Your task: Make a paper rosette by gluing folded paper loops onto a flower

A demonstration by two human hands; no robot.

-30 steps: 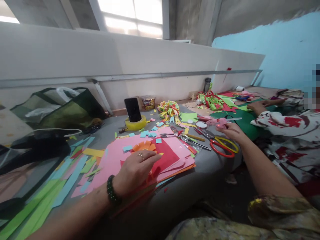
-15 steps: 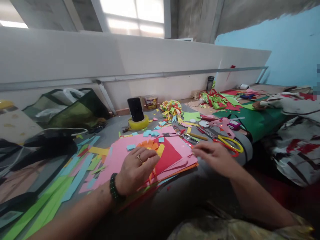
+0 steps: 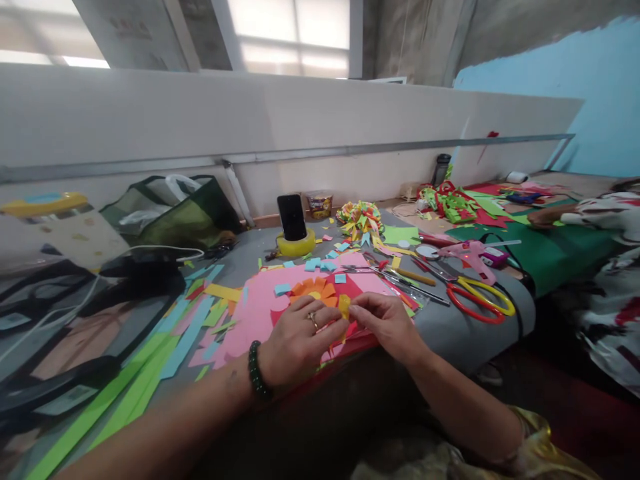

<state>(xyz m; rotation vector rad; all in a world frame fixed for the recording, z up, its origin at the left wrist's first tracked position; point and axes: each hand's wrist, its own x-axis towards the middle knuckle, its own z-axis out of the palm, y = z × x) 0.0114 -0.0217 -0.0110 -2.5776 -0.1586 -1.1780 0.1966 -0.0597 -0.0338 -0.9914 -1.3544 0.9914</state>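
Observation:
My left hand [image 3: 305,333], with a ring and a dark beaded bracelet, lies over the stacked pink paper [image 3: 250,313], its fingers bent together. Just beyond its fingers is an orange paper flower [image 3: 320,288], partly covered. My right hand [image 3: 387,323] is close to the left fingertips, its thumb and index finger pinched at a small yellow paper piece [image 3: 345,305]. Whether the left fingers also grip that piece is hidden. Small blue paper squares [image 3: 341,278] lie around the flower, and red paper shows beneath the hands.
To the right lie scissors [image 3: 480,300] and a pink glue gun [image 3: 470,257]. A phone [image 3: 292,217] stands in a yellow tape roll [image 3: 296,245] behind. Green strips [image 3: 120,393] lie left. Another person's hand [image 3: 547,217] rests at far right.
My right hand has moved left to meet the left hand at the yellow piece. The camera view has turned, shifting the scene right.

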